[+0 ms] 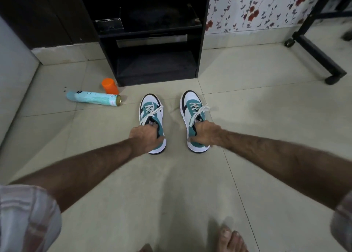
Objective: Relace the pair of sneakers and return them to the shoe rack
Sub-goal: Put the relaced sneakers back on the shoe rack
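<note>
Head view: left hand (145, 137) gripped the heel collar of the left white-and-teal laced sneaker (152, 116), right hand (204, 134) likewise on its mate (194, 116), both on pale floor tiles (247, 108) before the black shoe rack (158, 61). Best lifted level, toes first onto the low shelf, laces tucked clear

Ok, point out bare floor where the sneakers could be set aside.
Bare tiles right of the right sneaker, out to the wheeled black frame, and near the bare feet. Crowded left: spray can and orange cap beside the black rack.
</note>
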